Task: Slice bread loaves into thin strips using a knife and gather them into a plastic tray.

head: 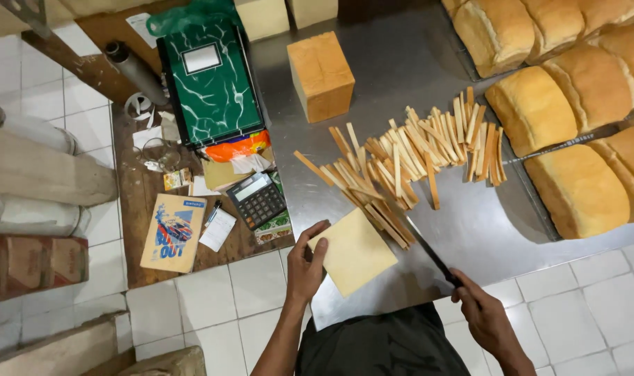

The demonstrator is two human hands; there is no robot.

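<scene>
Right hand (485, 313) grips a knife (428, 252) — left hand (306, 264) presses, seemingly flat, on the crustless loaf (355, 252).

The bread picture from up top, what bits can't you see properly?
- Head view: the knife blade's far end slips under the crust strips, so its tip is hidden.
- The loaves on the right are cut off by the top and right edges.
- The right hand covers the knife handle.
- The left hand hides one corner of the bread slab.
</scene>
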